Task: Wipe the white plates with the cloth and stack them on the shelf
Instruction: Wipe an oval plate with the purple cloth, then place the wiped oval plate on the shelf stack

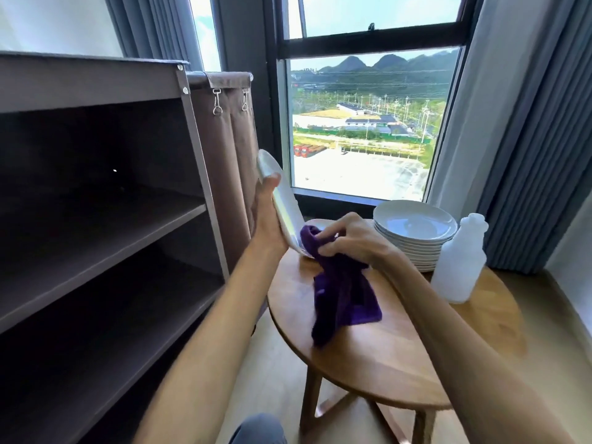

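The right hand (349,240) holds a bunched purple cloth (339,283) in a closed grip against the lower edge of a white plate (285,203), which the left hand (267,216) grips upright over the counter (368,357). Behind them a stack of plates (415,233) waits beside a white bottle (458,261). The shelf (105,245) shows no plates, so the task looks barely begun.

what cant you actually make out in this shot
Head view only:
- Face of the held plate: seen almost edge-on, so its cleanliness is unknown.
- Lower edge of that plate: covered by the cloth.
- Number of plates in the stack: partly behind the bottle.
- Shelf interior: too dark.
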A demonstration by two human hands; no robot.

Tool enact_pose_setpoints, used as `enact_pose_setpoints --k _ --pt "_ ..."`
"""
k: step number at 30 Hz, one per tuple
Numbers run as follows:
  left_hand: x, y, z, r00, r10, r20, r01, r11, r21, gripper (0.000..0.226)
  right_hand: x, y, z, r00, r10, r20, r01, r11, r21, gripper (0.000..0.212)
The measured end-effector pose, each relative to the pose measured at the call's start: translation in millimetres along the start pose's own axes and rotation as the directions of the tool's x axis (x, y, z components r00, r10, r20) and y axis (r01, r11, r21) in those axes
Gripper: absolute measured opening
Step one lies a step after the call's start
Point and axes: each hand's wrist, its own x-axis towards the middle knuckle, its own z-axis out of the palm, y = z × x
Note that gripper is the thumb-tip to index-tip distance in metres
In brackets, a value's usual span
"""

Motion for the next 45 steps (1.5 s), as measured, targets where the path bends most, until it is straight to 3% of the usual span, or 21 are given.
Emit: enact_pose_setpoints --k 2,4,6,8,9,10,11,13,14,16,17,22,26,28,33,35,42,45 --pt "-1.6 -2.0 -5.7 0.997 0.069 -0.030 -0.070 0.997 -0.019 0.088 1.5 40.1 2.1 0.979 0.204 -0.025 -0.205 0.964 -0.171 0.026" --pt "0.0 -4.1 -12.1 0.995 0.096 -0.033 -0.099 0.991 -0.094 0.084 0.2 76.5 8.2 0.899 0.432 -0.073 -0.431 0.840 -0.329 0.027" --pt "2.7 -6.1 -17.7 0.986 0.149 -0.073 -0.155 0.983 -0.093 0.082 0.1 93.4 16.0 0.834 0.509 -0.212 -0.551 0.754 -0.357 0.030" --pt "-0.2 -9.3 -17.0 0.974 0.188 -0.127 -0.199 0.976 -0.085 0.077 1.9 80.3 22.4 0.842 0.443 -0.309 -0.503 0.852 -0.148 0.037" --pt "-2.2 -12.4 -15.9 0.969 0.199 -0.149 -0.212 0.974 -0.079 0.082 4.3 65.2 26.2 0.847 0.453 -0.278 -0.442 0.891 0.106 0.049" --pt "-7.0 -14.4 -13.7 0.962 0.218 -0.167 -0.230 0.971 -0.059 0.088 5.2 46.1 30.7 0.868 0.469 -0.164 -0.380 0.839 0.390 0.056" --pt "-9.8 -17.2 -13.1 0.952 0.243 -0.185 -0.253 0.967 -0.030 0.094 4.3 24.2 37.5 0.896 0.443 -0.011 -0.345 0.713 0.611 0.054" --pt "-14.0 -20.0 -15.7 0.934 0.299 -0.195 -0.302 0.953 0.016 0.107 8.6 -8.9 52.4 0.930 0.337 0.149 -0.321 0.542 0.777 0.029" --pt "-16.0 -19.1 -19.1 0.927 0.321 -0.194 -0.318 0.947 0.049 0.111 12.3 -20.0 58.2 0.935 0.330 0.133 -0.289 0.488 0.823 0.015" --pt "-23.1 -7.3 -32.4 0.901 0.393 -0.185 -0.378 0.919 0.112 0.112 25.6 -35.6 67.7 0.927 0.362 0.094 -0.225 0.339 0.913 0.018" --pt "-29.4 1.5 -40.1 0.887 0.426 -0.177 -0.408 0.904 0.131 0.108 31.9 -39.1 70.7 0.929 0.364 0.061 -0.188 0.325 0.927 0.021" --pt "-79.4 59.4 -116.1 0.808 0.569 -0.154 -0.502 0.801 0.326 0.124 42.0 -95.2 97.3 0.952 0.298 -0.075 -0.064 0.430 0.900 0.026" --pt "-127.1 94.1 -178.1 0.755 0.617 -0.223 -0.434 0.724 0.536 0.108 41.1 -155.2 143.8 0.979 0.190 -0.079 -0.028 0.506 0.862 0.042" --pt "-150.0 109.0 -206.1 0.707 0.642 -0.297 -0.384 0.700 0.602 0.108 39.3 -179.1 175.1 0.984 0.157 -0.082 -0.020 0.560 0.828 0.039" --pt "-195.3 145.1 -267.4 0.573 0.706 -0.415 -0.135 0.581 0.803 0.118 36.3 -236.9 242.9 0.998 0.063 0.029 -0.065 0.714 0.697 0.024" --pt "-205.0 154.7 -285.8 0.532 0.717 -0.451 0.020 0.522 0.853 0.117 36.6 -256.4 266.0 0.997 0.018 0.075 -0.059 0.806 0.589 0.038" --pt "-206.0 180.4 -351.1 0.475 0.648 -0.596 0.326 0.500 0.803 0.116 75.4 -296.6 342.8 0.978 -0.083 0.192 -0.003 0.911 0.412 0.056" --pt "-196.2 194.3 -380.3 0.433 0.632 -0.643 0.413 0.495 0.765 0.105 95.9 -312.6 370.6 0.957 -0.123 0.262 0.024 0.935 0.353 0.058"
